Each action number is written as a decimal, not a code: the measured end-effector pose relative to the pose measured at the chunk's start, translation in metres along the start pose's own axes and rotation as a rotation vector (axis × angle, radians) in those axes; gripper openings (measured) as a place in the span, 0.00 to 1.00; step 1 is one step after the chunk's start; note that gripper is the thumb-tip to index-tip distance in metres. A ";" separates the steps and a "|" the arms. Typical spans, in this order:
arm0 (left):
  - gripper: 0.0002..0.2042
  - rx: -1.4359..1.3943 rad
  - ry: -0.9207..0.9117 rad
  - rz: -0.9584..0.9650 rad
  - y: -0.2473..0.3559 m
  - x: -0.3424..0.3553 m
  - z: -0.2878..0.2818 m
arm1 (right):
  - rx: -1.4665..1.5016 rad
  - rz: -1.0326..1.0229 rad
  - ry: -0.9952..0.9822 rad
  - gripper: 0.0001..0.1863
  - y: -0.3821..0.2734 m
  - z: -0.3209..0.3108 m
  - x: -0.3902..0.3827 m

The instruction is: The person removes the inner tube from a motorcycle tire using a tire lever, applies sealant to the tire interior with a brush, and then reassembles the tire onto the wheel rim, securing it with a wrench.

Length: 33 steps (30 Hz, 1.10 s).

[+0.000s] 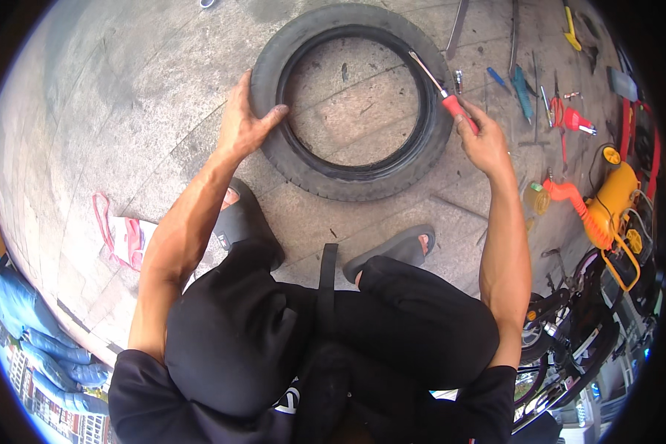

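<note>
While grasping the left side of the black tyre (355, 185) at the frame's upper centre with the left hand (244, 127), seems to be working a red-handled screwdriver (453, 106), clasped by the right hand's fingers (475, 118), at the tyre's upper-right inner edge, and likely needs firm bracing and controlled tip pressure next.

tyre (340, 186): on floor (163, 96), between left hand (248, 124) and right hand (486, 142) | screwdriver (453, 105): in right hand, tip ahead at tyre's inner edge | tools (523, 92): right of right hand | machine (613, 196): right and behind right hand | sandals (401, 250): behind hands
</note>
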<state>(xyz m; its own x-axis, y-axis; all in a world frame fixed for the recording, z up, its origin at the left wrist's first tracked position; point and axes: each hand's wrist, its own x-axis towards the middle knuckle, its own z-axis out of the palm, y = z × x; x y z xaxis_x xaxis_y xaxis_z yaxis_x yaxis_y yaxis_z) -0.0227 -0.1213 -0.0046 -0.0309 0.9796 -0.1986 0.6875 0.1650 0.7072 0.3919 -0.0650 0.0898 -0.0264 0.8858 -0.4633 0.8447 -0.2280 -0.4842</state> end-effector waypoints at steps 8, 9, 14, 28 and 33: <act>0.39 0.131 -0.168 0.278 0.019 0.108 -0.021 | 0.061 -0.021 -0.026 0.25 0.019 0.003 -0.052; 0.26 -0.085 -0.183 0.226 0.022 0.110 -0.016 | 0.081 0.021 -0.024 0.25 0.021 0.009 -0.061; 0.28 0.019 -0.047 0.095 0.036 0.112 0.002 | 0.091 0.053 0.014 0.25 0.022 0.034 -0.084; 0.27 -0.002 -0.047 0.136 0.036 0.114 -0.001 | 0.375 0.326 -0.098 0.25 -0.041 0.012 -0.044; 0.27 0.017 -0.045 0.143 0.035 0.114 -0.004 | 0.546 0.545 -0.102 0.26 -0.046 0.012 -0.050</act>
<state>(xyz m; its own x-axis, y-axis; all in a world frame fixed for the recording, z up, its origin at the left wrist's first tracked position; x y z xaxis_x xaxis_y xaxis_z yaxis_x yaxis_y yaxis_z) -0.0046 -0.0036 0.0002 0.1009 0.9867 -0.1274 0.6946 0.0218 0.7191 0.3481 -0.1039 0.1262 0.2458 0.5558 -0.7941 0.3702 -0.8110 -0.4531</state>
